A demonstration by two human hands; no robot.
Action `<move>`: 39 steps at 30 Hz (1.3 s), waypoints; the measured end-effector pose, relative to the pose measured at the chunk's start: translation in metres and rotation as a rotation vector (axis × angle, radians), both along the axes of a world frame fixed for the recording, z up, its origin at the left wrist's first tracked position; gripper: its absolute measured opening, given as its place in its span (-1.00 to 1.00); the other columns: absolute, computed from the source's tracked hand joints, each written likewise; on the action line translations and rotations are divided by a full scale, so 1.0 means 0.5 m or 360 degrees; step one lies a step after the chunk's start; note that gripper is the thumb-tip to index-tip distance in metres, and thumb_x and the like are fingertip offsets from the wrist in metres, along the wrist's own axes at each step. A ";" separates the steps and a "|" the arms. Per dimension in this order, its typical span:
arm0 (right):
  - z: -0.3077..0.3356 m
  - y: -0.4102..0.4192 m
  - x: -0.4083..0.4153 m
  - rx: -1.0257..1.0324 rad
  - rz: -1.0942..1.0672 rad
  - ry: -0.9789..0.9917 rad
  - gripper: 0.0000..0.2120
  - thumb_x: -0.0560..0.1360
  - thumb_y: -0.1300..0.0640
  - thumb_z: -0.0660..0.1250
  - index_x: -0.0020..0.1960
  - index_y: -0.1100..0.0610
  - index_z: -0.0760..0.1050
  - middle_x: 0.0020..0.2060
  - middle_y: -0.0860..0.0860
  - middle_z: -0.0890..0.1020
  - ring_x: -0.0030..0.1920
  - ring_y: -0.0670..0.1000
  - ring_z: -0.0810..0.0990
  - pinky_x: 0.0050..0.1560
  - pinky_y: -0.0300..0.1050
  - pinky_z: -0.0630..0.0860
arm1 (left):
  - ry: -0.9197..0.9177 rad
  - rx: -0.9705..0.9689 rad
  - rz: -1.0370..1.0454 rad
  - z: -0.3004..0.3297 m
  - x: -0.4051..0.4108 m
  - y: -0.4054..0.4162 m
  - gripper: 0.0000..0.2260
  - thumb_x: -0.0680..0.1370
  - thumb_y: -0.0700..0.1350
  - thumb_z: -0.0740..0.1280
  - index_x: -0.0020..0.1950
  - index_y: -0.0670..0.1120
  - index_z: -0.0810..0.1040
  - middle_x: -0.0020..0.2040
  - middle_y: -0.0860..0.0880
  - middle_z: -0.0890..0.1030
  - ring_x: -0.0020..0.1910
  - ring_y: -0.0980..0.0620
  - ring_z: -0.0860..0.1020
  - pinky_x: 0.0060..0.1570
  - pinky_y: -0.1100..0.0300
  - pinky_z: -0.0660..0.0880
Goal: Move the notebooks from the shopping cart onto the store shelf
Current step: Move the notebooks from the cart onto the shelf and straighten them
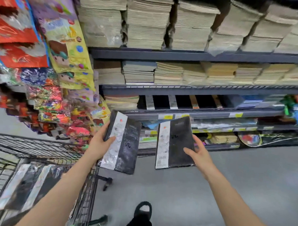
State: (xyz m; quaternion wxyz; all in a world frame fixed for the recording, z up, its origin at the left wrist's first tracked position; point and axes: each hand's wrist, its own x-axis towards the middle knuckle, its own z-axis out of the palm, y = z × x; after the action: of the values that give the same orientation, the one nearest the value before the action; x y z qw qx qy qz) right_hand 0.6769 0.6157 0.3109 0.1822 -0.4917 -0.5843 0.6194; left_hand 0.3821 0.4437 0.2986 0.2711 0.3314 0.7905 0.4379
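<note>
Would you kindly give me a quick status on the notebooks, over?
Left hand grips one notebook; right hand grips another. Both held off the shelf. More in cart. Nothing in the way.

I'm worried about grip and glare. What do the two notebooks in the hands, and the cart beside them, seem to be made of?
Left notebook and right notebook: dark covers with a pale printed band, apparently sealed in clear glossy plastic film, judging by the crinkled highlights; the cover stock beneath can't be told. Shopping cart: dark wire mesh, likely coated metal, matte.
</note>
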 end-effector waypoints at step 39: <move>-0.422 0.436 -0.339 0.2419 0.0160 -0.0136 -0.61 0.42 -0.23 0.27 0.10 -0.02 0.58 0.22 -0.02 0.52 0.09 0.13 0.47 -0.05 -0.02 0.44 | 0.0236 0.1103 0.0618 -0.463 -0.108 0.231 -0.44 0.53 -0.30 0.28 0.42 0.16 0.29 0.26 0.29 0.40 0.06 0.45 0.49 -0.03 0.47 0.47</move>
State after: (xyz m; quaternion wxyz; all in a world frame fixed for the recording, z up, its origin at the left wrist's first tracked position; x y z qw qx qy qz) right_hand 0.5076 0.8339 0.1001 0.4193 -0.2273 -0.8782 0.0350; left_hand 0.3280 0.5593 0.0669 -0.0023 0.2784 0.6613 0.6965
